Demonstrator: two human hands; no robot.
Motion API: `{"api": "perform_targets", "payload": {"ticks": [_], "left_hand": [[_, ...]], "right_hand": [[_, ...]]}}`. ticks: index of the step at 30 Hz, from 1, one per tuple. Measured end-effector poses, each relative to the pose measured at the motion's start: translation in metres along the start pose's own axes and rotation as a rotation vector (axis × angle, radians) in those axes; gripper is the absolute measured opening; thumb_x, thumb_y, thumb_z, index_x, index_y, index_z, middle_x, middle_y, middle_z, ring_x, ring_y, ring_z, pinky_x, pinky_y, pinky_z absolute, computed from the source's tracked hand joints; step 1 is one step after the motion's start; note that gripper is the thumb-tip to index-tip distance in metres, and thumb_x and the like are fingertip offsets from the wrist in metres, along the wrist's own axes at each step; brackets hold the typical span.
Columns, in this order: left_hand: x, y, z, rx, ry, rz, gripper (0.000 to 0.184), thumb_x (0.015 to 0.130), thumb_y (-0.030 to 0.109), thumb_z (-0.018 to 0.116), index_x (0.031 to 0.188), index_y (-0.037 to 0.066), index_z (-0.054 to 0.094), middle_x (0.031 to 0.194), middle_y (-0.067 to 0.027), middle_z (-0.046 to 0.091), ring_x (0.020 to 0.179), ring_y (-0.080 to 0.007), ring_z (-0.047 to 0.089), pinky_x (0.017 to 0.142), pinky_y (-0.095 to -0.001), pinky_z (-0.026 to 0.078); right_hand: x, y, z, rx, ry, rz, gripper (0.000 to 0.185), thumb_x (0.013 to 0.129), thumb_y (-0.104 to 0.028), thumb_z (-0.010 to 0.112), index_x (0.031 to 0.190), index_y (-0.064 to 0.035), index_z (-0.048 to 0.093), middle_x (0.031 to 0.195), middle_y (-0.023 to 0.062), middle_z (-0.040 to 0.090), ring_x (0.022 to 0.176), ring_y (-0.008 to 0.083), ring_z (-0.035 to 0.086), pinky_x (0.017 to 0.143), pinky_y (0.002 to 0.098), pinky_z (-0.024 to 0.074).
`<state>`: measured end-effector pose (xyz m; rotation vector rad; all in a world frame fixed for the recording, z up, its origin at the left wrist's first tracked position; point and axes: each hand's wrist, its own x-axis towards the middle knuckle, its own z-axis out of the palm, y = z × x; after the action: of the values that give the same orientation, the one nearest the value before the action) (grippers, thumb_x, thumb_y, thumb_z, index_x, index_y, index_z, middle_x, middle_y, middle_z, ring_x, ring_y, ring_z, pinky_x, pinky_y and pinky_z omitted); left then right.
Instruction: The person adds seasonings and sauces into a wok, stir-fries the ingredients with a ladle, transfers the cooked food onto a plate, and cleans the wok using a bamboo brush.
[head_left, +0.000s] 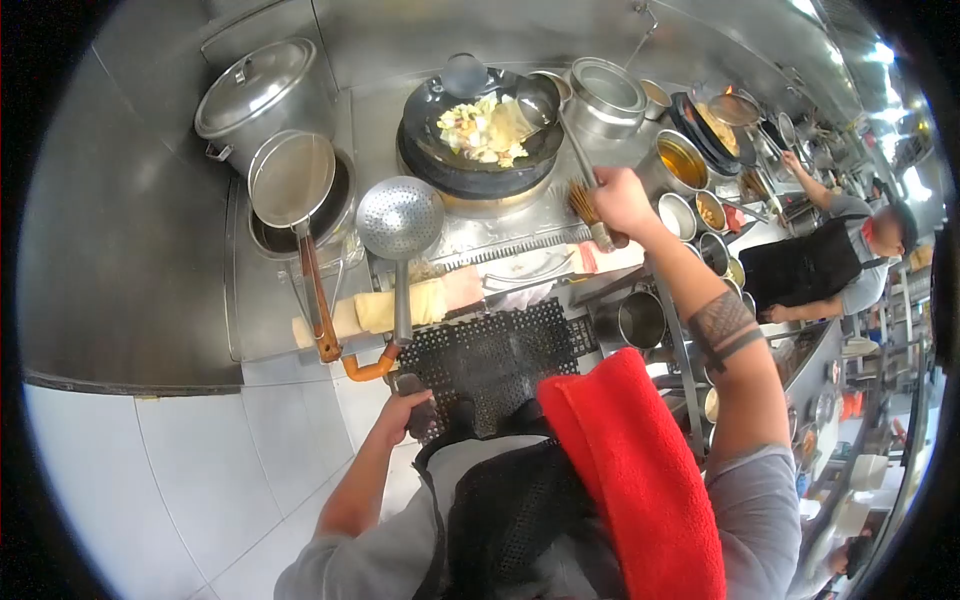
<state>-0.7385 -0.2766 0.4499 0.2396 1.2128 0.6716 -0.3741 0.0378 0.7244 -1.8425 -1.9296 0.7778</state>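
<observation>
My right hand (622, 205) is closed round the handle of a steel ladle (577, 145). The ladle's bowl dips into the right side of a black wok (425, 108). Yellow and pale chopped food (490, 130), possibly with egg, lies in the wok. A bamboo brush (583, 203) is right beside my right hand. Low at the counter's front, my left hand (405, 412) is closed on a dark handle, which appears to belong to the perforated skimmer (400, 218). The skimmer's round head is over the counter, left of the wok.
A wire strainer (291, 178) rests on a pot at left, near a large lidded pot (262, 88). Folded yellow cloth (402, 305) lies along the front edge. Oil (682, 160) and several containers stand at right. A co-worker (815, 258) stands farther right. A red towel (635, 460) hangs over my shoulder.
</observation>
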Motion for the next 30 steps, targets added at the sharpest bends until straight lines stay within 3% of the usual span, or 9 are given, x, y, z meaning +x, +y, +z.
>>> {"api": "perform_targets", "payload": {"ticks": [4,7,12,20,23,25,26,28,30], "left_hand": [[0.001,0.028,0.047,-0.164,-0.176,-0.010,0.032,0.100,0.034,0.066,0.114,0.006,0.062,0.091,-0.0091,0.069,0.076,-0.0231,0.069,0.065,-0.0397,0.059],[0.033,0.049,0.099,-0.088,-0.215,0.102,0.032,0.101,0.037,0.064,0.115,0.008,0.062,0.091,-0.0089,0.069,0.077,-0.0221,0.070,0.065,-0.0386,0.059],[0.055,0.092,0.184,-0.072,-0.063,0.188,0.026,0.096,0.026,0.072,0.104,0.002,0.065,0.086,-0.0085,0.069,0.073,-0.0207,0.069,0.064,-0.0362,0.058],[0.038,0.082,0.215,-0.257,0.244,0.254,0.026,0.095,0.025,0.072,0.104,0.003,0.061,0.086,-0.0089,0.068,0.070,-0.0225,0.070,0.059,-0.0370,0.060],[0.033,0.074,0.213,-0.288,0.312,0.272,0.028,0.095,0.026,0.072,0.104,0.002,0.060,0.085,-0.0094,0.067,0.068,-0.0229,0.070,0.057,-0.0370,0.060],[0.030,0.077,0.207,-0.247,0.354,0.257,0.030,0.095,0.026,0.072,0.105,0.001,0.059,0.084,-0.0098,0.067,0.068,-0.0232,0.070,0.057,-0.0367,0.060],[0.030,0.078,0.204,-0.248,0.362,0.274,0.030,0.095,0.027,0.073,0.104,0.001,0.059,0.084,-0.0094,0.067,0.070,-0.0231,0.070,0.058,-0.0368,0.060],[0.030,0.080,0.197,-0.273,0.365,0.273,0.030,0.095,0.027,0.073,0.105,0.002,0.059,0.084,-0.0095,0.067,0.070,-0.0231,0.070,0.058,-0.0369,0.059],[0.032,0.076,0.183,-0.250,0.366,0.277,0.028,0.097,0.028,0.071,0.106,0.004,0.060,0.085,-0.0084,0.067,0.070,-0.0224,0.069,0.059,-0.0367,0.059]], "right_hand": [[0.033,0.073,0.007,-0.400,0.197,-0.364,0.060,0.079,-0.006,0.056,0.139,0.0005,0.052,0.093,0.0287,0.071,0.093,0.0426,0.071,0.084,0.0519,0.0550],[0.050,0.124,-0.010,-0.497,0.297,-0.326,0.063,0.080,-0.004,0.055,0.143,0.0000,0.050,0.095,0.0300,0.069,0.093,0.0449,0.070,0.085,0.0532,0.0544],[0.155,0.217,-0.048,-0.440,0.342,-0.207,0.052,0.080,-0.005,0.053,0.129,0.0135,0.056,0.090,0.0334,0.068,0.085,0.0484,0.069,0.078,0.0537,0.0566],[0.353,0.298,-0.072,-0.258,0.304,0.029,0.029,0.080,-0.009,0.052,0.096,0.0116,0.064,0.091,0.0345,0.069,0.097,0.0489,0.069,0.086,0.0510,0.0554],[0.398,0.300,-0.060,-0.073,0.402,0.123,0.020,0.083,-0.007,0.052,0.086,0.0086,0.065,0.079,0.0267,0.069,0.080,0.0418,0.071,0.070,0.0488,0.0577],[0.389,0.259,-0.078,1.253,0.221,0.292,0.013,0.085,-0.001,0.050,0.086,0.0066,0.060,0.069,0.0152,0.061,0.060,0.0261,0.062,0.053,0.0371,0.0534],[0.389,0.252,-0.087,1.245,0.222,0.293,0.013,0.085,-0.001,0.050,0.086,0.0066,0.060,0.069,0.0152,0.061,0.060,0.0261,0.062,0.053,0.0371,0.0534],[0.384,0.246,-0.105,1.900,0.126,0.387,0.006,0.088,0.004,0.047,0.089,0.0061,0.052,0.071,0.0089,0.051,0.055,0.0159,0.051,0.048,0.0251,0.0464],[0.371,0.239,-0.124,1.930,0.058,0.361,0.003,0.090,0.005,0.047,0.091,0.0068,0.049,0.073,0.0086,0.050,0.056,0.0156,0.052,0.048,0.0237,0.0464]]}}
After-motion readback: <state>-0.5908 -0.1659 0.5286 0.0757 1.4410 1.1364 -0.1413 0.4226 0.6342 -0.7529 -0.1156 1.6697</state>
